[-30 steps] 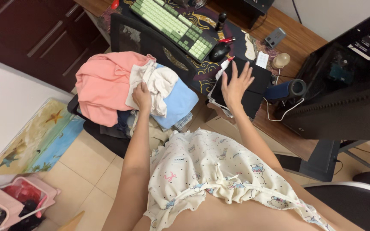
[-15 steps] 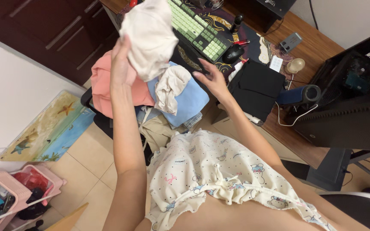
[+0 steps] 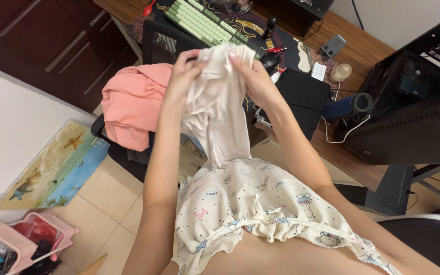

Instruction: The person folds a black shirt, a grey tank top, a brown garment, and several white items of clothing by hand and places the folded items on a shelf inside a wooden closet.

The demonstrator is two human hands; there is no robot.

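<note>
Basket: a pink basket (image 3: 3,244) sits in the lower left corner of the frame, on the tiled floor.
Mat: a beach-print mat (image 3: 52,165) lies left of centre, against the white wall.
Pink garment: a salmon-pink garment (image 3: 131,104) is heaped on the black chair (image 3: 166,43), left of your hands and apart from them.
Left hand: your left hand (image 3: 184,71) is closed on the upper left edge of the cream garment (image 3: 217,109), fingers curled into the cloth.
Cream garment: it hangs between your two hands at upper centre of the frame, its top edge stretched from one hand to the other, the rest dropping down toward your lap.
Right hand: your right hand (image 3: 255,76) pinches the upper right edge of the same cloth, thumb and fingers shut on it.
Keyboard: a green keyboard (image 3: 204,23) lies above your hands on the wooden desk (image 3: 373,46).
Black cloth: a folded black cloth (image 3: 304,94) rests on the desk edge, just right of your right hand.
</note>
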